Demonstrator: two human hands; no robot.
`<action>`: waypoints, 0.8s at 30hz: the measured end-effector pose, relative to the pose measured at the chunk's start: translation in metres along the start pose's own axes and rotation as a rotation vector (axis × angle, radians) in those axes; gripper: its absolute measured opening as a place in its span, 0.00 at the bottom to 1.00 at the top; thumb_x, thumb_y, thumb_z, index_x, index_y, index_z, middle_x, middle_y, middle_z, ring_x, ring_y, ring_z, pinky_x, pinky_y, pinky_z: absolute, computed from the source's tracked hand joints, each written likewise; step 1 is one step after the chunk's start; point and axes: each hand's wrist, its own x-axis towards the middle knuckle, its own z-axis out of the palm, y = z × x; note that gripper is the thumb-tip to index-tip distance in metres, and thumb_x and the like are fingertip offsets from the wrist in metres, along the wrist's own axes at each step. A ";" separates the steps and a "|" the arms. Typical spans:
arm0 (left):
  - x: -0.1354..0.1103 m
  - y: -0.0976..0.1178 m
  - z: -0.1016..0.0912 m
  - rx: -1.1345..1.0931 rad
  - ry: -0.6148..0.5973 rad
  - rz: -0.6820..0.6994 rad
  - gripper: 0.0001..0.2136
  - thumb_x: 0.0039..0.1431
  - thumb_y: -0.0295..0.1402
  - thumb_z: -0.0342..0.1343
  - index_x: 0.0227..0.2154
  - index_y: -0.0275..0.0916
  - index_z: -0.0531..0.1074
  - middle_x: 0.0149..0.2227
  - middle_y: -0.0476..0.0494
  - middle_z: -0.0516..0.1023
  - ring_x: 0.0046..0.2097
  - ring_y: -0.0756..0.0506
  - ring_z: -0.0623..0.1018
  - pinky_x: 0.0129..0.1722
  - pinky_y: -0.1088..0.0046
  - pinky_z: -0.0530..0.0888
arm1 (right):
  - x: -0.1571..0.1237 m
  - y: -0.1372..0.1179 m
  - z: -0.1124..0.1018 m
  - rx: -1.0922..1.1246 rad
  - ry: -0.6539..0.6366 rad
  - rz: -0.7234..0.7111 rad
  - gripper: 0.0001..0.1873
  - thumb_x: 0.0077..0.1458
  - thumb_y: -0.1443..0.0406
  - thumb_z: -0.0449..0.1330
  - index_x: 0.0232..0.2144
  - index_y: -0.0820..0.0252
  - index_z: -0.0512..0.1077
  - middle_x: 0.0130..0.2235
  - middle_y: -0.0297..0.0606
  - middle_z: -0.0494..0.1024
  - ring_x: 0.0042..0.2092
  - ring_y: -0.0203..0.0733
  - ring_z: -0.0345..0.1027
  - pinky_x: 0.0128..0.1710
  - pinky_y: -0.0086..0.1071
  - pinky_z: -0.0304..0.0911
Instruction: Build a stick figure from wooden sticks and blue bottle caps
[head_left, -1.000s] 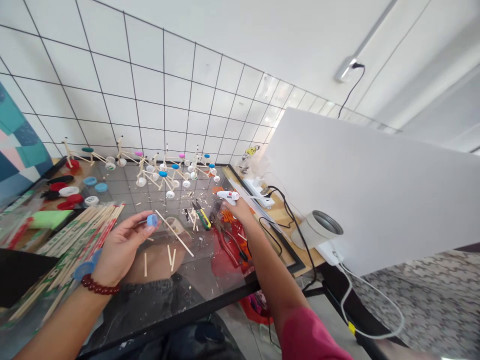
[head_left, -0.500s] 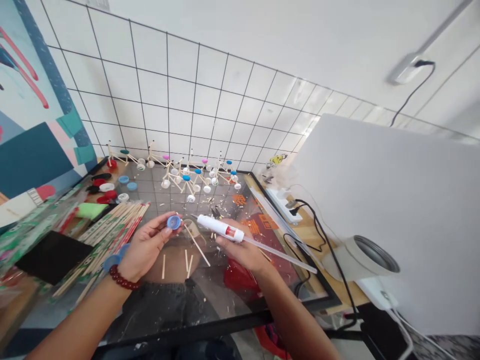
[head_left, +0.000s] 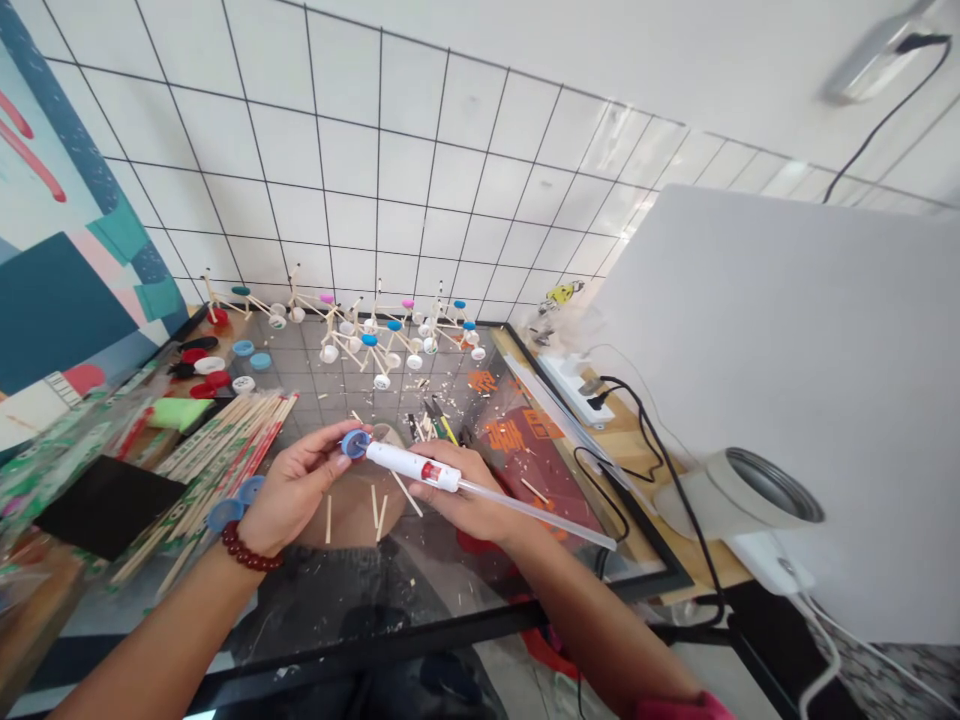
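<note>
Between the fingers of my left hand (head_left: 296,488) is a blue bottle cap (head_left: 355,443), its hollow side turned toward the right. My right hand (head_left: 469,495) is wrapped round a white hot glue gun (head_left: 409,463), with a long clear glue stick (head_left: 544,515) sticking out of its back end. The nozzle tip reaches into the cap; whether it touches the inside I cannot tell. Below the glue gun, several short wooden stick pieces (head_left: 375,508) lie on the dark glass tabletop (head_left: 337,600). A longer stick (head_left: 407,494) passes partly behind the gun.
Several small stick-and-cap models (head_left: 369,342) stand at the back. Left are wrapped chopsticks (head_left: 225,440), loose caps (head_left: 242,348) and a black square (head_left: 111,507). Pliers (head_left: 442,420) lie among scraps behind the gun. A power strip (head_left: 577,390) with cables sits right.
My right hand has brought the glue gun leftward, so its nozzle is now inside the blue cap. The cap has tilted toward the nozzle. The camera view has shifted slightly.
</note>
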 end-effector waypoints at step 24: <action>0.009 0.004 -0.008 0.173 0.270 0.157 0.19 0.38 0.35 0.80 0.37 0.42 0.86 0.38 0.43 0.86 0.40 0.42 0.82 0.45 0.65 0.81 | -0.004 0.008 0.001 0.338 0.210 0.167 0.27 0.63 0.39 0.67 0.45 0.54 0.81 0.41 0.40 0.85 0.41 0.47 0.79 0.43 0.39 0.76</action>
